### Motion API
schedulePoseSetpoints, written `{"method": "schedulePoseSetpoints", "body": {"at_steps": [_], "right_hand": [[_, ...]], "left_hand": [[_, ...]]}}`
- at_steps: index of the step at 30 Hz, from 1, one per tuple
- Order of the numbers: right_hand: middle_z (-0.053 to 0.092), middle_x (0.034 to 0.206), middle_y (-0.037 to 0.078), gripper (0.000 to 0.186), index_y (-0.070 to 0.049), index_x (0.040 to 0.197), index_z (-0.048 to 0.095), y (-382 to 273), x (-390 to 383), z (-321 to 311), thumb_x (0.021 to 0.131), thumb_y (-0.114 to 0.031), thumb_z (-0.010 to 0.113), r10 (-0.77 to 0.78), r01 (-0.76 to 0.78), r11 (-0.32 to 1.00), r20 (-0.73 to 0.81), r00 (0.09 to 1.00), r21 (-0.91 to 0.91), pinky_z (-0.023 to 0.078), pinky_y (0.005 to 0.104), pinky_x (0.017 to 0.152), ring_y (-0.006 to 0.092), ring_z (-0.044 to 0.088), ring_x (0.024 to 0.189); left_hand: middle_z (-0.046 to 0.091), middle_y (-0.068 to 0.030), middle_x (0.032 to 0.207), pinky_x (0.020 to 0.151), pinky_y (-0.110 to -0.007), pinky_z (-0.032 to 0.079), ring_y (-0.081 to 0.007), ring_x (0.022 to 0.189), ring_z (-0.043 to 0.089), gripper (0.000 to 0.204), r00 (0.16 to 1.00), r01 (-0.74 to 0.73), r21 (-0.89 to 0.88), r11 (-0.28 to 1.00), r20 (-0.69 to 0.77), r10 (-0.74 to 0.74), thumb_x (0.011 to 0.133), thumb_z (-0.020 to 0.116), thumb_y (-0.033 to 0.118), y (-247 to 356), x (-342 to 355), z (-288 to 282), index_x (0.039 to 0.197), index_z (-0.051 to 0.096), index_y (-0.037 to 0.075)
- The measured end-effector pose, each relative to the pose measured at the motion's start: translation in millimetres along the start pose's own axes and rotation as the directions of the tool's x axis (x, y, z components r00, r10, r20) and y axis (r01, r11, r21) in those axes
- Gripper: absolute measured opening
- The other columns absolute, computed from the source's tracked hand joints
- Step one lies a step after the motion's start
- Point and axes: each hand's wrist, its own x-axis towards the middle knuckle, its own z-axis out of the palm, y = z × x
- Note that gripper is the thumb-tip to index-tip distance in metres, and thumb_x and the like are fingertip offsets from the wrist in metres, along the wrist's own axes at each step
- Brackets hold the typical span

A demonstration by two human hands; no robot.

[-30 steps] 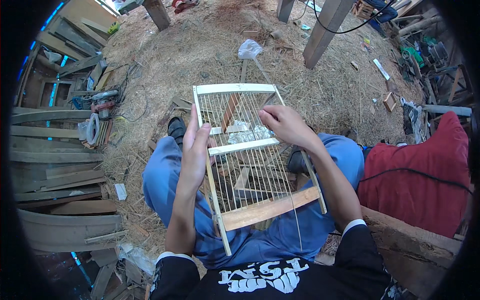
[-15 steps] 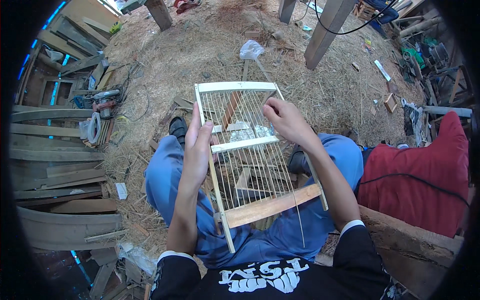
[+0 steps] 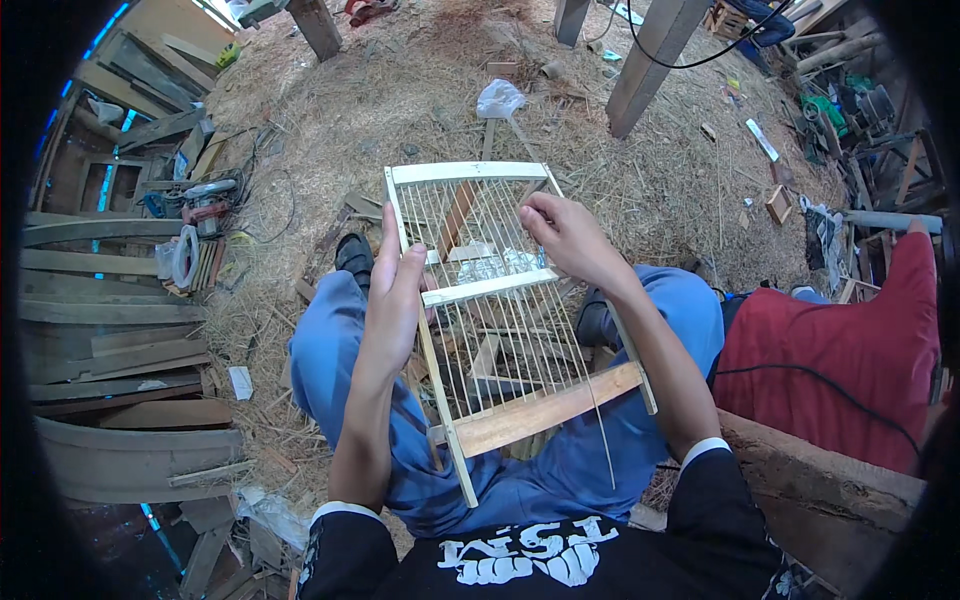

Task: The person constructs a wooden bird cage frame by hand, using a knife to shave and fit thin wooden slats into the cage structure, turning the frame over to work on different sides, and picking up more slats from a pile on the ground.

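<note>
The left hand [image 3: 392,305] is wrapped around the left rail of a light, fragile slatted wooden frame [image 3: 510,315] held over the lap, while its thin rods are pinched just beside the right hand [image 3: 570,238]; the stiffer rails are judged safest to grip.

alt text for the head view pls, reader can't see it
A seated person in blue trousers holds a wooden frame strung with thin rods over their lap, left hand gripping its left rail, right hand pinching a rod near the top. Straw covers the ground, with planks at left.
</note>
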Motion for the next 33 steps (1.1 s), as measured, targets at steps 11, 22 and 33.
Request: {"method": "schedulePoseSetpoints", "body": {"at_steps": [11,22,33], "right_hand": [[0.069,0.087,0.022,0.03,0.0,0.101,0.067,0,4,1,0.099,-0.028,0.055,0.039,-0.039,0.998,0.001,0.999,0.046,0.051,0.047,0.075,0.0396,0.068,0.084],[0.069,0.094,0.023,0.03,-0.001,0.105,0.067,1,0,-2,0.097,-0.027,0.055,0.011,-0.011,1.0,0.032,0.999,0.002,0.051,0.0476,0.081,0.0402,0.067,0.09],[0.064,0.079,0.016,0.027,0.0,0.104,0.065,8,6,5,0.1,-0.026,0.056,-0.06,0.059,0.997,-0.026,0.998,-0.041,0.049,0.0399,0.069,0.0264,0.063,0.072]], "left_hand": [[0.053,0.0012,0.091,0.048,-0.021,0.04,-0.0021,0.064,0.046,0.067,0.997,0.066,0.038,0.997,0.036,-0.067,0.107,0.042,0.022,9,-4,-3,0.163,0.008,0.007],[0.056,0.0003,0.09,0.046,-0.02,0.038,-0.0017,0.06,0.046,0.069,0.999,0.041,0.014,0.999,0.027,-0.041,0.105,0.044,0.022,4,-1,1,0.162,0.008,0.005],[0.055,-0.0007,0.097,0.049,-0.021,0.04,-0.0029,0.064,0.045,0.069,0.999,0.012,-0.012,1.0,0.036,-0.011,0.106,0.04,0.019,0,2,3,0.163,0.002,0.007]]}}
